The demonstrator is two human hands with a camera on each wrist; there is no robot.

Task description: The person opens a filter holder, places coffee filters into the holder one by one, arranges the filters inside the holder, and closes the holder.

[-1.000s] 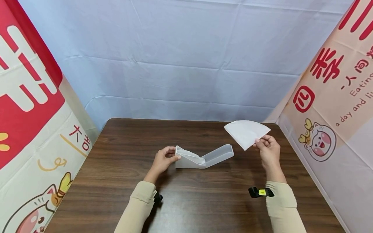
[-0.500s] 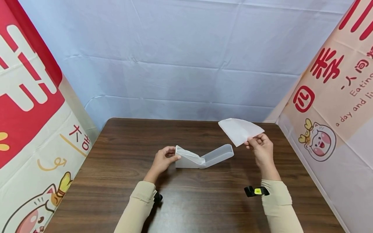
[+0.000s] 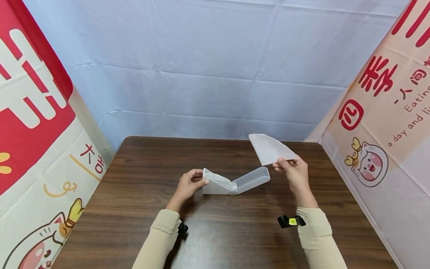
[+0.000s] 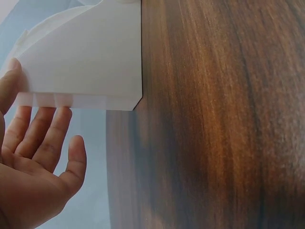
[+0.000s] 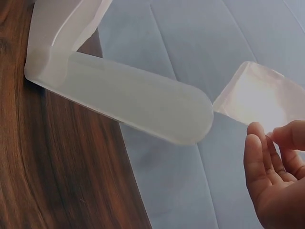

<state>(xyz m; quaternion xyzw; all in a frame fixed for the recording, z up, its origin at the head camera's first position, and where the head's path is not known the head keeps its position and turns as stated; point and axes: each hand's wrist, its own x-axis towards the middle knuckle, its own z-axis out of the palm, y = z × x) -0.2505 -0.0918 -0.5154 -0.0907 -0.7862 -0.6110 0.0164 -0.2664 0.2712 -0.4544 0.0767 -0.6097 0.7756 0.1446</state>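
A translucent white plastic filter box (image 3: pixel 218 186) stands on the table, its lid (image 3: pixel 253 179) swung out to the right. White paper filters (image 3: pixel 220 178) show inside it. My left hand (image 3: pixel 189 186) grips the box's left end; in the left wrist view the thumb lies on the side wall and the fingertips (image 4: pixel 59 119) touch the end wall. Above and beyond the lid, my right hand (image 3: pixel 293 173) pinches a fan-shaped paper coffee filter (image 3: pixel 270 149) by its lower right edge. In the right wrist view this filter (image 5: pixel 259 95) is held between thumb and fingers, near the lid's rounded tip.
The dark wood table (image 3: pixel 235 231) reaches back to a pale blue cloth backdrop (image 3: pixel 215 74). Printed cloth banners hang at the left (image 3: pixel 37 149) and right (image 3: pixel 379 130). A black wrist strap (image 3: pixel 291 221) sits at the right cuff.
My right hand has moved left with the paper filter, which has turned and come nearer to the lid. The left hand and the box have stayed in place.
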